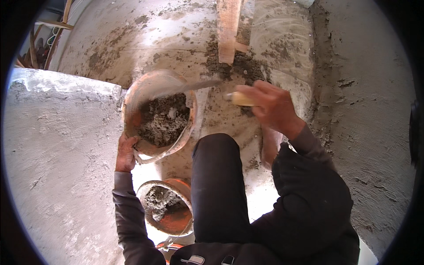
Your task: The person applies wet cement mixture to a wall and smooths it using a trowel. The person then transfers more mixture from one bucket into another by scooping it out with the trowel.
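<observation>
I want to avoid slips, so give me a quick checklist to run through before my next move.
1. Left hand gripping the edge of the upper bucket: ok.
2. Right hand closed on the trowel handle: ok.
3. Blade clear of the bucket rim: cannot tell; it is blurred and crosses the rim in this view.
4. Grey mix present in the upper bucket: ok.
5. Lower bucket also holding some mix: ok, though part of its inner wall shows bare.
6. Floor free of spilled material: not ok; dark clumps lie around the near end of the wooden plank.
</observation>
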`<action>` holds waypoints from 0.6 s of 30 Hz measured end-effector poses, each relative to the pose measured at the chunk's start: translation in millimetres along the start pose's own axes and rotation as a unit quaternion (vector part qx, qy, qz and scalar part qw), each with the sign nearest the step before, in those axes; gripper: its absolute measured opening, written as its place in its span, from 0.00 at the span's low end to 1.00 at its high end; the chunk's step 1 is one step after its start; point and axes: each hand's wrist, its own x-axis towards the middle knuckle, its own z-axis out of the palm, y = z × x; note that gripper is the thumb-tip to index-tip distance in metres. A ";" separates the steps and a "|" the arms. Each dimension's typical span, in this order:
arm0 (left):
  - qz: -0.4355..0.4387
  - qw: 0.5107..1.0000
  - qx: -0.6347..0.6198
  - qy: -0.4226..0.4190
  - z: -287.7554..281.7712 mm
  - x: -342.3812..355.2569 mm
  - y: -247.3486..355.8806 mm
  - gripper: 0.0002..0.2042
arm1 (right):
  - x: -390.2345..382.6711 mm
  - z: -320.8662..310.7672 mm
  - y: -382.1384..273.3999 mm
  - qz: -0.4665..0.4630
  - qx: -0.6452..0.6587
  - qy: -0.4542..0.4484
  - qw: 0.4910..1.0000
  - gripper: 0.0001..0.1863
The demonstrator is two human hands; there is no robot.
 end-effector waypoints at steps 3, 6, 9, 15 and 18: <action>0.009 1.000 -0.009 0.005 6.3 0.6 -0.5 0.23 | -53.7 -4.0 24.3 0.160 0.093 0.083 0.979 0.25; 0.002 1.000 -0.030 -0.001 5.0 3.1 -4.4 0.24 | -118.4 5.0 38.2 0.409 0.142 0.077 0.898 0.27; 0.003 0.999 -0.030 0.019 -3.7 -7.1 -0.8 0.25 | -174.7 31.6 46.5 0.563 0.153 0.045 0.811 0.27; 0.009 1.000 -0.016 0.000 0.4 3.8 -4.6 0.26 | -213.7 39.0 32.0 0.564 0.165 0.013 0.809 0.26; 0.000 0.999 -0.036 -0.004 4.7 -3.0 3.6 0.26 | -176.9 55.5 36.7 0.575 0.305 0.045 0.757 0.21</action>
